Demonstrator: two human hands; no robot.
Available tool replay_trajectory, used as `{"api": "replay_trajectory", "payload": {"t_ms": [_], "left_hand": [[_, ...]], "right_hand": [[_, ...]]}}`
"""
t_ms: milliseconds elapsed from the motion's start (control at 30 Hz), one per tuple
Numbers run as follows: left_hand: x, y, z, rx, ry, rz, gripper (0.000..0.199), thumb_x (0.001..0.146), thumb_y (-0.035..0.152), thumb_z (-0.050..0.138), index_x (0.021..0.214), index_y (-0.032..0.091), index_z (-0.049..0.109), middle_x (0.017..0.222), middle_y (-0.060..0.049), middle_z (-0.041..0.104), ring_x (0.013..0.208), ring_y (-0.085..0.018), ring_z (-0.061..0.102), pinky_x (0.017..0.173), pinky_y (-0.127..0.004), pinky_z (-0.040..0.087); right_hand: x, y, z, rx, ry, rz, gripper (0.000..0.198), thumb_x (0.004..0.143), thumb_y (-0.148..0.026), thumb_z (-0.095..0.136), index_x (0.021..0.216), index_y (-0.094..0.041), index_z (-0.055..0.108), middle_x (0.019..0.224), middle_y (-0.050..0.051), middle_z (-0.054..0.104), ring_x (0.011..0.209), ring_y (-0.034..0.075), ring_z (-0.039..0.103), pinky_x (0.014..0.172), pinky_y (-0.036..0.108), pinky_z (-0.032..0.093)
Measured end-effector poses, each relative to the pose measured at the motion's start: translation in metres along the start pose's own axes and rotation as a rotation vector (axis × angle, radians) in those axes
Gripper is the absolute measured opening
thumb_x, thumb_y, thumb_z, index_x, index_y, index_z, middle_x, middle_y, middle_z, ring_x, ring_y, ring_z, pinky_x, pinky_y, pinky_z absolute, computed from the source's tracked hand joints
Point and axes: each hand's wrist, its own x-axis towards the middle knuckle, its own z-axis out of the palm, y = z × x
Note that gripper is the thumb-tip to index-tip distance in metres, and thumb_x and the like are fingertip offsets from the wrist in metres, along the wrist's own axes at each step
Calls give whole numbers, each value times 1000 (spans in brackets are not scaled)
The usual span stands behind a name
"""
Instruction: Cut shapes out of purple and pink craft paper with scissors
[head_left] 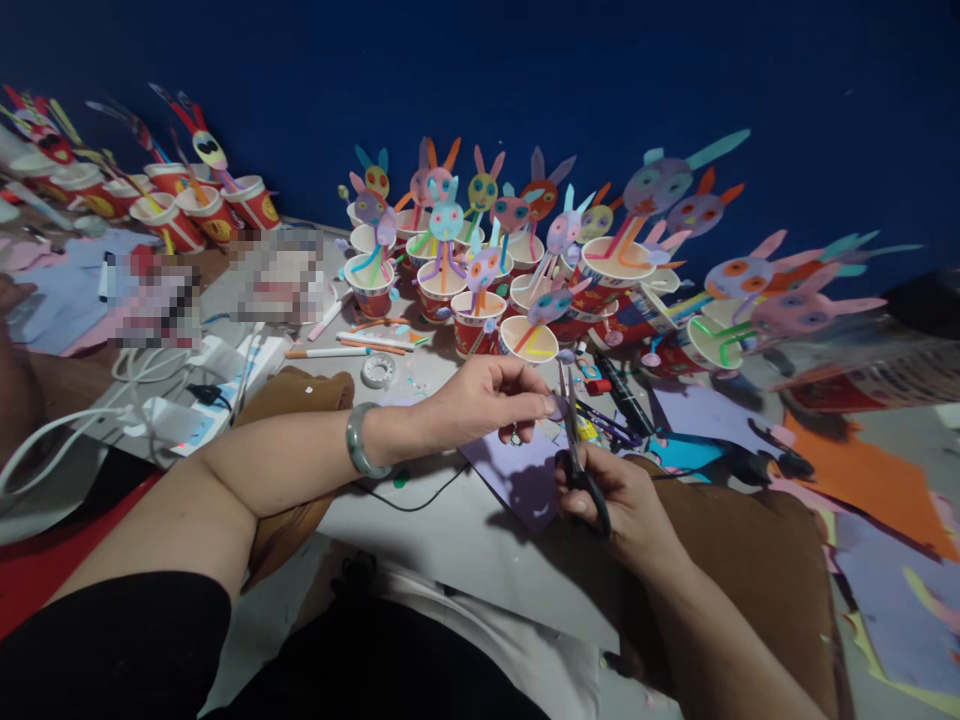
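Note:
My left hand (pixel 491 400), with a jade-coloured bangle (pixel 364 441) on its wrist, pinches a small piece of purple paper (pixel 557 407). My right hand (pixel 626 500) has its fingers in the black handles of a pair of scissors (pixel 577 470). The blades point up and away from me, right beside the left fingertips and the paper piece. Whether they touch the paper I cannot tell. Beneath both hands a purple paper sheet (pixel 517 480) lies on the table, partly in shadow.
Paper cups with paper rabbit figures (pixel 446 222) crowd the back. More red cups (pixel 206 212) stand at left. A roll of tape (pixel 377 371), a power strip (pixel 199 420) with white cables, a black marker (pixel 622 390) and orange paper (pixel 870 480) surround the hands. Another person's arm (pixel 26 390) shows at left.

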Motion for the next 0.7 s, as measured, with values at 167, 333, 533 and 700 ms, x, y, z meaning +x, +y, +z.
{"api": "replay_trajectory", "payload": {"t_ms": [167, 333, 533, 700], "left_hand": [[0, 0, -1, 2, 2, 17, 29, 72, 33, 77, 75, 12, 56, 55, 3, 57, 48, -6, 56, 44, -17, 39], [1, -1, -1, 15, -1, 22, 31, 71, 34, 78, 76, 12, 56, 56, 3, 57, 49, -6, 56, 44, -17, 39], [2, -2, -2, 29, 12, 35, 30, 71, 33, 78, 76, 12, 57, 56, 3, 57, 48, -7, 57, 43, -17, 40], [2, -3, -3, 49, 16, 56, 29, 71, 33, 77, 76, 12, 57, 57, 3, 58, 48, -6, 57, 44, -16, 41]], "right_hand": [[0, -1, -1, -7, -6, -8, 60, 65, -78, 68, 64, -20, 56, 59, 0, 55, 53, 13, 45, 48, 25, 36], [0, -2, 0, 12, -7, 8, 59, 64, -78, 69, 64, -20, 55, 59, 0, 54, 52, 12, 44, 48, 25, 35], [1, -3, 0, 26, -7, 28, 60, 63, -77, 71, 63, -19, 55, 59, 0, 54, 52, 12, 43, 47, 24, 34], [0, -2, 0, 41, -9, 32, 60, 63, -77, 71, 62, -19, 54, 58, -1, 52, 52, 11, 42, 46, 24, 33]]}}
